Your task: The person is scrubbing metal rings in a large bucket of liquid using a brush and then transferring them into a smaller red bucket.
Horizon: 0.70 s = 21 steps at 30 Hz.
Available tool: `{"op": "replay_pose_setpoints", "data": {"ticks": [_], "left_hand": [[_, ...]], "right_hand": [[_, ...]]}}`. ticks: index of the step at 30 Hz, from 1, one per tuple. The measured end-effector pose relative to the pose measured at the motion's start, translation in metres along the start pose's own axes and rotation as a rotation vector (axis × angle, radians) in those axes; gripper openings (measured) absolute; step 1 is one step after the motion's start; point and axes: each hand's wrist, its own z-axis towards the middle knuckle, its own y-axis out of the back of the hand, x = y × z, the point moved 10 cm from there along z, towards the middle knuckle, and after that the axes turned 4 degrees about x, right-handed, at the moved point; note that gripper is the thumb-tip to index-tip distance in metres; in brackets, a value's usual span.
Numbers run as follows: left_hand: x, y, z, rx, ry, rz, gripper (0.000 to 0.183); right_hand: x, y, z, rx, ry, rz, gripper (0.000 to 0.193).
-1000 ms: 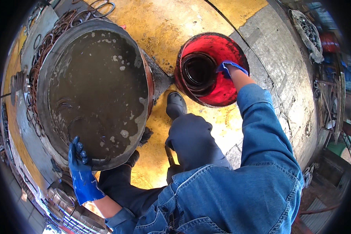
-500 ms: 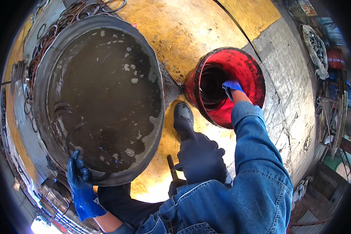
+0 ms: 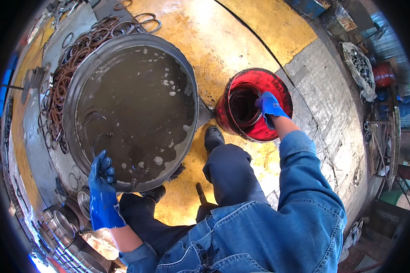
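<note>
plainly, dark rings [image 3: 242, 104] in the red bucket [image 3: 281, 86] are being flanked on the right by the nearer, curled right hand [image 3: 269, 105], its hold being hidden; beside the tub [image 3: 71, 125], the left hand [image 3: 103, 177] is being held half-curled, any grip unclear.

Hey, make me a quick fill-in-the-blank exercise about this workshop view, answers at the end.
The right hand reaches into a bucket whose inside wall is mostly ____.
The large tub of dark liquid stands to the ____ of the bucket.
The glove on the left hand is ____.
Missing words: red, left, blue.
</note>
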Motion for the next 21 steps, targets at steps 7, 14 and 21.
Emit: {"op": "replay_pose_setpoints", "data": {"ticks": [7,14,21], "left_hand": [[-0.01,-0.029,-0.01,-0.046,-0.003,-0.103,0.035],[-0.008,-0.038,0.004,0.026,-0.121,-0.172,0.034],[-0.012,-0.064,-0.004,0.091,-0.114,-0.324,0.047]], "right_hand": [[0.124,0.154,-0.125,-0.241,0.028,-0.59,0.03],[0.256,0.243,-0.242,-0.345,0.325,-0.137,0.029],[0.417,0.109,-0.276,0.218,0.565,0.66,0.023]]}}
